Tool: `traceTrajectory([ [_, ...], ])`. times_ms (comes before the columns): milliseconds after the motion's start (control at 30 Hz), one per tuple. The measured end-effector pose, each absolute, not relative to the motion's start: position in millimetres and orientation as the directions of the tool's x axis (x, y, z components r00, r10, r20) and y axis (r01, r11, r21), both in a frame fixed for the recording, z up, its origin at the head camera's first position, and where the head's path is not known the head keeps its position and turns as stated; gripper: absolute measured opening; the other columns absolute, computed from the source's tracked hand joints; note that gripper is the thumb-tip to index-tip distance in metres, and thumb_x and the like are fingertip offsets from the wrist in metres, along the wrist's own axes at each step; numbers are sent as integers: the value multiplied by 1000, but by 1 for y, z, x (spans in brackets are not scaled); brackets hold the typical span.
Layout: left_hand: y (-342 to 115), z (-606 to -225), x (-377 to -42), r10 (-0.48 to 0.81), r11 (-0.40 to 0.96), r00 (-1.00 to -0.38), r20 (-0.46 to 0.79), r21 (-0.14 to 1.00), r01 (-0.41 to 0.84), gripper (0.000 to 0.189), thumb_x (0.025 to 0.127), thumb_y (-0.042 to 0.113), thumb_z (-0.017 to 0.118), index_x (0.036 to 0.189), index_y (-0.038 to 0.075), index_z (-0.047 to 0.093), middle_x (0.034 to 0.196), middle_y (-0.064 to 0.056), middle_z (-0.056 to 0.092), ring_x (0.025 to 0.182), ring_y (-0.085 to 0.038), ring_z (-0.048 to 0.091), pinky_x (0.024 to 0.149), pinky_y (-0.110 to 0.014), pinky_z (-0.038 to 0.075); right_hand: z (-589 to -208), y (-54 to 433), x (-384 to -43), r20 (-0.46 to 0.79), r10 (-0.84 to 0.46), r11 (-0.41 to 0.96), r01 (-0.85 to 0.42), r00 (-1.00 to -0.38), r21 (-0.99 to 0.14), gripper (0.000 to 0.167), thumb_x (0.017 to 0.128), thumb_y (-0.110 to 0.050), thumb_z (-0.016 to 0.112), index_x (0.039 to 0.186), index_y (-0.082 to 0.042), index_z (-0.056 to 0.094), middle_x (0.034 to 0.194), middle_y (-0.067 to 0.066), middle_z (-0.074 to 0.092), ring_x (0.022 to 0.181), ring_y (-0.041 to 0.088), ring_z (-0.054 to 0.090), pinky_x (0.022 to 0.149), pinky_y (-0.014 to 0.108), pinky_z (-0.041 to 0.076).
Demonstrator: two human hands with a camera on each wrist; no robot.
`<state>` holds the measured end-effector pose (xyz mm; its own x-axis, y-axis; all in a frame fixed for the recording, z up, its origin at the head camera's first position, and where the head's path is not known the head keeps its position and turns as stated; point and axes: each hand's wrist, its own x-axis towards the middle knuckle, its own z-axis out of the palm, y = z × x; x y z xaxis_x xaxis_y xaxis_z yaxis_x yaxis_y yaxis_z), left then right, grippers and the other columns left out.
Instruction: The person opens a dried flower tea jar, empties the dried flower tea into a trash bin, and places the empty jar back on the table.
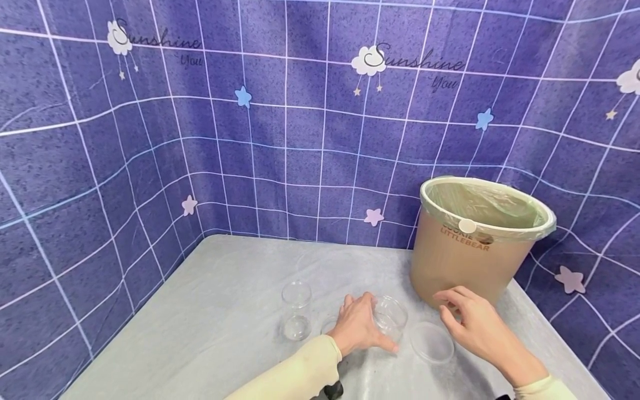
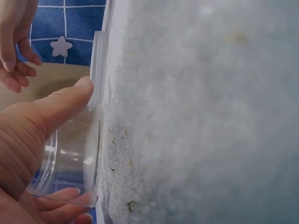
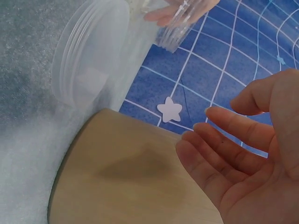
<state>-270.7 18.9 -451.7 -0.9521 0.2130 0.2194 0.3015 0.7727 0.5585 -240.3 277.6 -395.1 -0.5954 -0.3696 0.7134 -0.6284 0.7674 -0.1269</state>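
My left hand holds a clear plastic jar by its sides, thumb on the near side. The jar stands upright on the grey tabletop with its mouth uncovered. In the left wrist view, the fingertips lie on the other side of the jar's wall. To the right, a small stack of translucent round lids lies flat on the table. Over the table near the bin hovers my right hand, its fingers loosely bent and nothing in them. Another clear jar stands left of my left hand.
A beige bin with a pale rim and a green liner stands at the back right. Part of one more clear round item shows behind my left hand. Purple gridded cloth hangs around the grey table.
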Motion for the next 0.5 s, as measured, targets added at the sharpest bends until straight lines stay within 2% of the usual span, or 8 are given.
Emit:
traceTrajectory([
  [233, 17, -453, -267, 205, 756, -958, 201, 589, 286, 105, 40, 53, 102, 127, 13, 61, 98, 9, 62, 96, -19, 47, 85, -35, 45, -397, 276, -240, 712, -373, 772, -625, -595, -118, 22, 78, -1, 73, 98, -10, 75, 92, -6, 69, 75, 1, 64, 67, 17, 51],
  [367, 18, -452, -264, 207, 762, -957, 204, 580, 288, 112, 40, 53, 102, 134, 12, 58, 115, 5, 68, 102, -19, 50, 90, -36, 47, -397, 275, -240, 716, -376, 766, -632, -587, -116, 23, 78, 0, 74, 98, -11, 75, 91, -6, 68, 75, 1, 64, 66, 20, 52],
  [500, 18, -447, -260, 213, 779, -954, 209, 554, 295, 120, 42, 54, 102, 143, 12, 53, 129, 1, 65, 114, -23, 51, 100, -38, 48, -394, 273, -238, 716, -377, 768, -630, -587, -113, 23, 78, 0, 73, 98, -10, 75, 92, -6, 69, 75, 1, 64, 66, 24, 54],
])
